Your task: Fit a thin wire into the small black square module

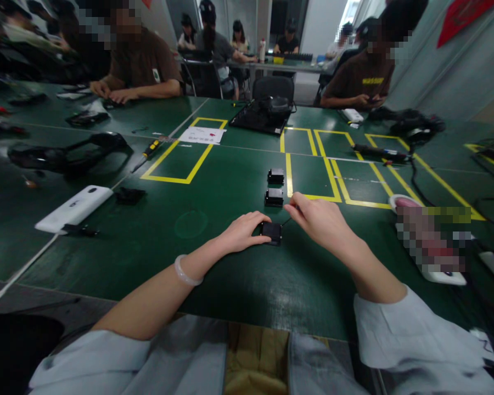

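Observation:
My left hand (247, 231) grips a small black rectangular block (271, 233) at its left side, with thumb and fingers around the edge. The block lies on the green table close in front of me. To its right, my right hand (313, 215) is closed in a pinch on a thin dark rod (287, 222), whose low end reaches the block's right edge. Whether it is a tool or a wire I cannot tell. Just beyond stand two similar black blocks with greyish tops, a nearer block (274, 196) and a farther block (276, 175).
Left of my hands lie a white power bank-like case (74, 208), a yellow-black screwdriver (151, 148) and a black curved frame (68, 153). A paper sheet (201, 135) and a black flat panel (255, 118) lie farther back. Right is a phone-like white object (447, 276). Other people sit opposite.

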{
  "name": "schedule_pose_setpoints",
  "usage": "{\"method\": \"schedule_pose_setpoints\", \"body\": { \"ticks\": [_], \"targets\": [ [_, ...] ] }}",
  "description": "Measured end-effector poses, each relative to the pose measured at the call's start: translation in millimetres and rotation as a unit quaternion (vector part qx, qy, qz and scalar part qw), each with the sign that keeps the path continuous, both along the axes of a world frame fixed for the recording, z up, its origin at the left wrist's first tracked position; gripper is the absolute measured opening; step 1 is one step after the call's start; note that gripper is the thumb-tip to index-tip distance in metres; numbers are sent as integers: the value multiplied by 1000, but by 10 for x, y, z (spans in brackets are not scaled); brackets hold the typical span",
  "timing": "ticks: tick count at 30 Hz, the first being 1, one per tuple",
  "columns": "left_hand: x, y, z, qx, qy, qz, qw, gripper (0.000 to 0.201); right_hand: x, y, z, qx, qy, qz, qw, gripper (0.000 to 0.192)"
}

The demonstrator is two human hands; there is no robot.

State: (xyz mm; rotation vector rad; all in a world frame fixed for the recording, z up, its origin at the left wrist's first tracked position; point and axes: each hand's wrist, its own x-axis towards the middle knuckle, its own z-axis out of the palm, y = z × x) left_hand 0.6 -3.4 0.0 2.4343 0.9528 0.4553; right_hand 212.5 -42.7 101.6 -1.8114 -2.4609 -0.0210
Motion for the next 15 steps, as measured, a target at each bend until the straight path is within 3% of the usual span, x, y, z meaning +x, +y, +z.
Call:
{"method": "schedule_pose_setpoints", "body": {
  "ticks": [10,15],
  "targets": [
    [10,-18,57,3,14,0,1000,38,33,11,-76,33,45,21,998,21],
    [4,-15,43,5,10,-2,1000,38,22,6,-34,21,36,15,999,30]
  ]
}}
